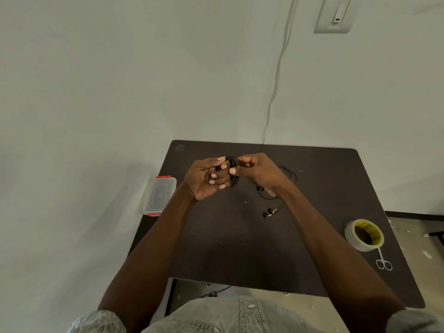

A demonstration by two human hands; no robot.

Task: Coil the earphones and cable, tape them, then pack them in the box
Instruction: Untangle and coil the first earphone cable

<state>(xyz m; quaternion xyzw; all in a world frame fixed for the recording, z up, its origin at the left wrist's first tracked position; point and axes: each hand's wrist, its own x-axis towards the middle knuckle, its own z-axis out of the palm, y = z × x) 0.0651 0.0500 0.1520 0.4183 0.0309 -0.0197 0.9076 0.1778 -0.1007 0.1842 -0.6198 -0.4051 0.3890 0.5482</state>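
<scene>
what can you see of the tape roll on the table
The tape roll is a wide ring of pale, whitish tape wound on a core whose inner face is yellow with dark printing too blurred to read. It lies flat on its side, hole facing up, near the right edge of the dark table. The tip of a small pair of scissors lies at its near rim; whether they touch is unclear. Neither of the hands is near it.

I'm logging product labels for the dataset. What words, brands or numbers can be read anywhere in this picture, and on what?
Tape roll: dark print on the yellow inner core, too blurred and cut off to read.
Wall switch plate: a small dark mark, no legible text.
Plastic box: no readable label.
Nothing else carries text.
</scene>
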